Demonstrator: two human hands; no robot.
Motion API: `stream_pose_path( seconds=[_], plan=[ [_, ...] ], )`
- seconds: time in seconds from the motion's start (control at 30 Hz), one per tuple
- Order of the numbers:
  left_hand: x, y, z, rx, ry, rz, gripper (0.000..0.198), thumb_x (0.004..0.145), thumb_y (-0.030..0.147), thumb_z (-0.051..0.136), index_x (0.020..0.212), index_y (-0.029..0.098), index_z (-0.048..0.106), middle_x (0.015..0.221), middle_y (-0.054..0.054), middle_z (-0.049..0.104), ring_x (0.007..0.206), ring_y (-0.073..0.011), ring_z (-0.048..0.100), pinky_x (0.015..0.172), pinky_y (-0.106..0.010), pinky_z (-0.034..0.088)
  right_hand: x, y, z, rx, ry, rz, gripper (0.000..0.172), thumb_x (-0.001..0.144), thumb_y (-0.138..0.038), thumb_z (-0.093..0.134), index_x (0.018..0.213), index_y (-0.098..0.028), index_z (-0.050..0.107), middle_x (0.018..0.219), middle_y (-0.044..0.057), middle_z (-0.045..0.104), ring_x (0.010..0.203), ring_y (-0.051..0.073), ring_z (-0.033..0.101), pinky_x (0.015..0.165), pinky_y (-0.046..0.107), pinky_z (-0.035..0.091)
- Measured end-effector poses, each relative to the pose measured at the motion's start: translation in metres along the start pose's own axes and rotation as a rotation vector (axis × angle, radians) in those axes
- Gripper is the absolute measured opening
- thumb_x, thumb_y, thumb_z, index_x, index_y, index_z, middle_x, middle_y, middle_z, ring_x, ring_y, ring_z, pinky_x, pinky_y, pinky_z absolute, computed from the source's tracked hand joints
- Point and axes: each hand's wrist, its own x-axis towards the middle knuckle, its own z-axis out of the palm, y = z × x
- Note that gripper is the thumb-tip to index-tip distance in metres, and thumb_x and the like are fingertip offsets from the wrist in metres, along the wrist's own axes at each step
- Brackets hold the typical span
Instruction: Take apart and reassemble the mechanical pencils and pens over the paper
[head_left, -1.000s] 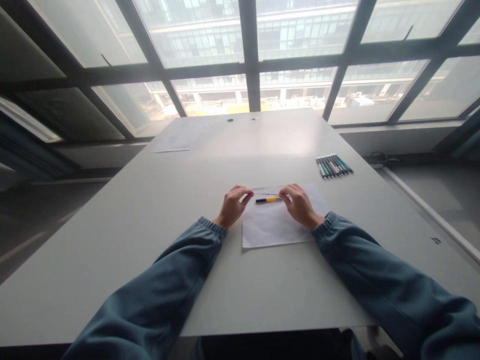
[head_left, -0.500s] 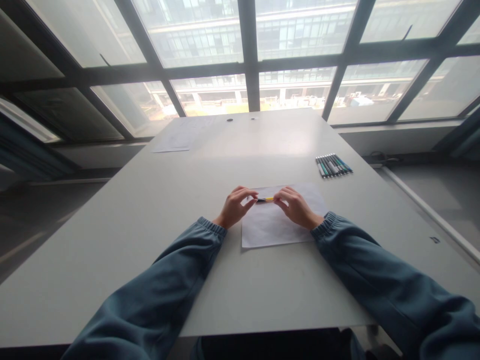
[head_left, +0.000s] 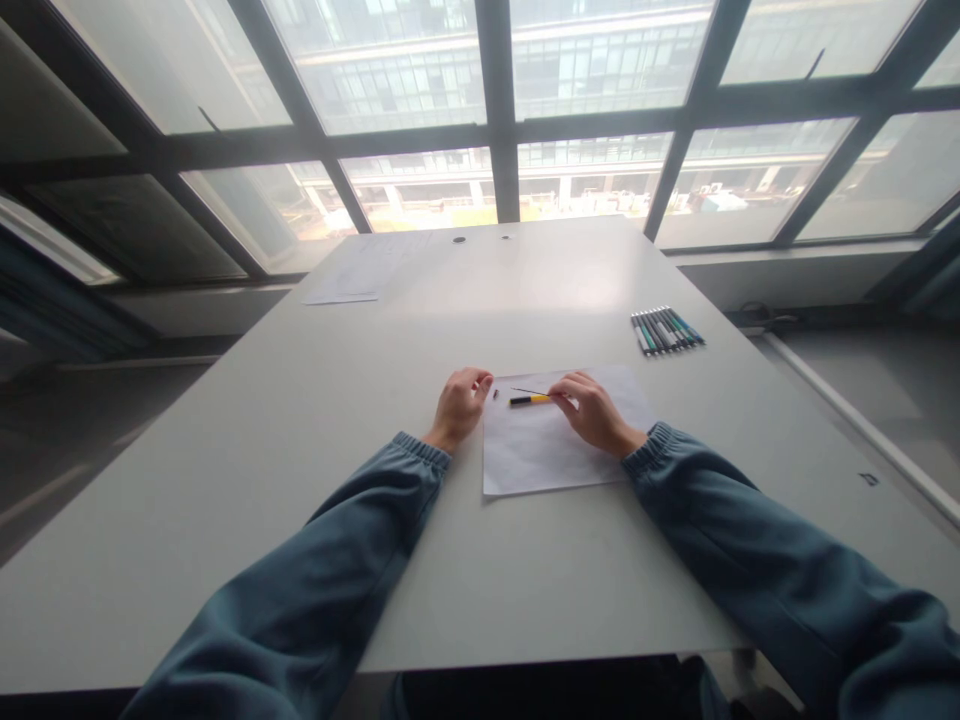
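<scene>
My right hand (head_left: 590, 410) pinches a thin dark pen refill (head_left: 529, 391) that points left above a sheet of white paper (head_left: 555, 450). Just below the refill is a yellow and black pen barrel (head_left: 529, 400), its right end hidden by my right fingertips. Whether those fingers also grip the barrel I cannot tell. At the paper's left edge my left hand (head_left: 459, 408) has its fingers curled together, and anything inside them is hidden. A tiny dark piece (head_left: 495, 394) lies just right of the left fingertips, apart from the barrel.
A row of several pens (head_left: 667, 331) lies on the white table (head_left: 420, 560) to the right, beyond the paper. More sheets (head_left: 349, 275) are at the far left. A small dark mark (head_left: 868, 480) shows near the right edge. Windows stand behind the table.
My left hand has moved left, away from the pen. The thin refill now shows separately above the yellow and black barrel, and the tiny dark piece is visible. My right hand has hardly moved.
</scene>
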Motion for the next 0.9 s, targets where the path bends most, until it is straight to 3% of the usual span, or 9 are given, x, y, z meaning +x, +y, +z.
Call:
stream_pose_path(
  seconds=[0.1,0.33,0.5,0.67,0.8,0.9],
  plan=[
    [0.000,-0.001,0.000,0.049,-0.056,-0.058,0.019,0.096,0.033,0.058,0.093,0.019,0.071,0.090,-0.005,0.072,0.082,-0.0215,0.062,0.085,-0.036,0.047,0.000,0.000,0.000,-0.007,0.001,0.005,0.016,0.099,-0.019,0.055,0.088,-0.021,0.066,0.087,0.006,0.067,0.087,0.023,0.058,0.080,0.036,0.048],
    [-0.004,0.002,-0.002,0.090,-0.144,-0.034,0.010,0.088,0.028,0.067,0.088,0.021,0.074,0.087,-0.004,0.070,0.082,-0.0213,0.062,0.084,-0.036,0.048,0.001,-0.003,-0.001,-0.031,0.013,0.018,0.017,0.100,-0.020,0.054,0.088,-0.021,0.067,0.087,0.007,0.067,0.087,0.023,0.057,0.081,0.037,0.048],
    [-0.001,-0.005,0.001,0.041,-0.069,0.044,0.009,0.088,0.027,0.067,0.085,0.020,0.074,0.087,-0.005,0.070,0.078,-0.0208,0.062,0.079,-0.036,0.050,0.002,-0.008,-0.002,-0.060,0.007,0.024,0.019,0.100,-0.018,0.053,0.087,-0.021,0.067,0.088,0.007,0.067,0.088,0.023,0.057,0.081,0.037,0.047],
    [0.001,0.005,-0.002,-0.121,0.067,0.111,0.013,0.089,0.032,0.069,0.088,0.020,0.073,0.083,-0.004,0.074,0.075,-0.0184,0.064,0.071,-0.031,0.051,0.002,-0.007,-0.003,-0.100,0.018,0.033,0.021,0.100,-0.017,0.051,0.087,-0.022,0.067,0.088,0.007,0.067,0.090,0.023,0.056,0.082,0.038,0.047],
    [0.000,0.012,-0.004,-0.207,0.085,0.103,0.014,0.086,0.034,0.075,0.087,0.020,0.074,0.081,-0.003,0.075,0.070,-0.0158,0.064,0.068,-0.029,0.052,0.001,-0.004,-0.002,-0.130,0.026,0.026,0.020,0.100,-0.018,0.052,0.088,-0.022,0.067,0.088,0.007,0.066,0.090,0.023,0.055,0.082,0.037,0.046],
    [0.000,0.014,-0.004,-0.274,0.053,0.126,0.020,0.087,0.032,0.075,0.101,0.020,0.075,0.085,-0.004,0.075,0.074,-0.0154,0.065,0.071,-0.029,0.053,0.001,-0.003,-0.002,-0.142,0.016,0.014,0.019,0.101,-0.019,0.053,0.088,-0.022,0.066,0.089,0.007,0.066,0.091,0.023,0.055,0.082,0.037,0.045]
  ],
)
